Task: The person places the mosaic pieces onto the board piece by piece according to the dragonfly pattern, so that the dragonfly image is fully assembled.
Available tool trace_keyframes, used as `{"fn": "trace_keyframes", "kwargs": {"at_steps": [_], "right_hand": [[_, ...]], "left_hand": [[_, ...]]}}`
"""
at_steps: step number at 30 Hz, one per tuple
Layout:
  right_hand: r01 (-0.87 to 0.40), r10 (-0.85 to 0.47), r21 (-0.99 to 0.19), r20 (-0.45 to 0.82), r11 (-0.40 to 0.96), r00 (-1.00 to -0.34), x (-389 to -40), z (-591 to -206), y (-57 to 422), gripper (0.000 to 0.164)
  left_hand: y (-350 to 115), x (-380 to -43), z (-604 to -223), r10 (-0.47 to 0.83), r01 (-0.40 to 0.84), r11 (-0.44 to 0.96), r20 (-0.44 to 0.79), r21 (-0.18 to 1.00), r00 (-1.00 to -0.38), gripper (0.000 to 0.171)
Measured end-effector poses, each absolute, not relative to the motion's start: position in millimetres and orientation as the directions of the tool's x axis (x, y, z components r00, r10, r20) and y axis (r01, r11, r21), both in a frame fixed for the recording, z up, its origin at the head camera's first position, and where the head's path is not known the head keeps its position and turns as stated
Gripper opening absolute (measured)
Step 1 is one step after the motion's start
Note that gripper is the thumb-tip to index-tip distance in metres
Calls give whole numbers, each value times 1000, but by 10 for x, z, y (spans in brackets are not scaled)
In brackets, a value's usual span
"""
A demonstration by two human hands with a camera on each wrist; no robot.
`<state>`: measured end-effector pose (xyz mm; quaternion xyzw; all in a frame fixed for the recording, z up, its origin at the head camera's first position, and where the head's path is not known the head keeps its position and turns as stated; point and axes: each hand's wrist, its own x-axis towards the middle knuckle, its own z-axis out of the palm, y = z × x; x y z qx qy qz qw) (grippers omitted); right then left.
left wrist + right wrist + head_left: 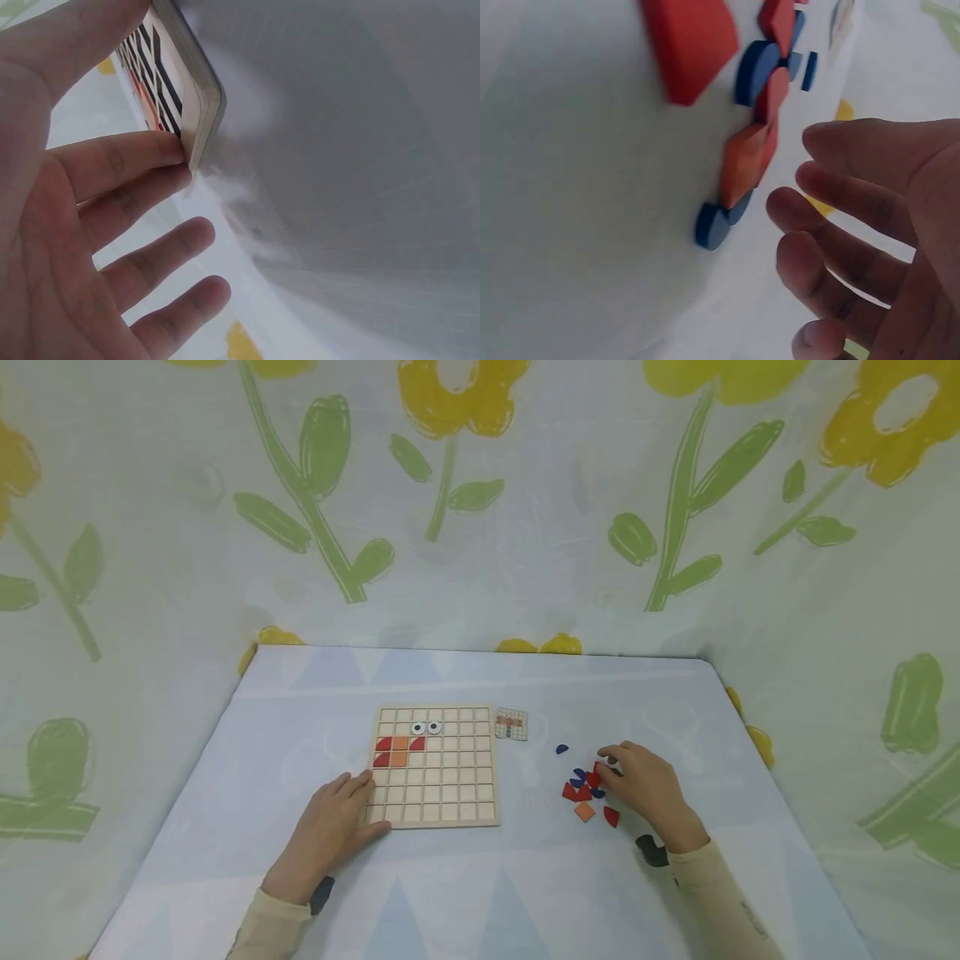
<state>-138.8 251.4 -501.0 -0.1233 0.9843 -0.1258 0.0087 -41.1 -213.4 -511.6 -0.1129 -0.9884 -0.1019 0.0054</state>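
Note:
The square wooden grid board (457, 791) lies flat on the table. My left hand (326, 831) rests at its near left corner, with fingers on the left edge and the thumb by the front edge. In the left wrist view, straight fingertips touch the board's side (201, 124). Red quarter-round pieces (382, 760), orange squares (400, 758) and two eye discs (434, 727) sit in its cells. My right hand (645, 781) is over loose red and blue pieces (583, 793), its fingers loosely bent; the right wrist view shows nothing between them.
A small pattern card (512, 724) lies just right of the board. One blue half-round (562, 749) is apart from the pile, and an orange square (584, 812) and a red quarter-round (612, 817) lie at its near side. Flower-printed cloth (480, 577) surrounds the table.

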Motion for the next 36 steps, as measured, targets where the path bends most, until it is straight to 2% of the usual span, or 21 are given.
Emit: {"fn": "trace_keyframes", "kwargs": {"at_steps": [17,26,36], "right_hand": [[-313,-322,-228,-4,922,-947,-1444,-5058,2555,23],[-287,-308,-247,-50,926,-950,-1585,-5071,2471,21],[-357,-366,-249,12,900,-931,-1665,-5082,2415,23]], "left_hand": [[-2126,-395,-5119,211,211,956,23,203,-977,79],[-2126,-387,-5097,218,221,953,37,210,-975,78],[-2120,-394,-5089,213,213,956,19,201,-977,80]]}}
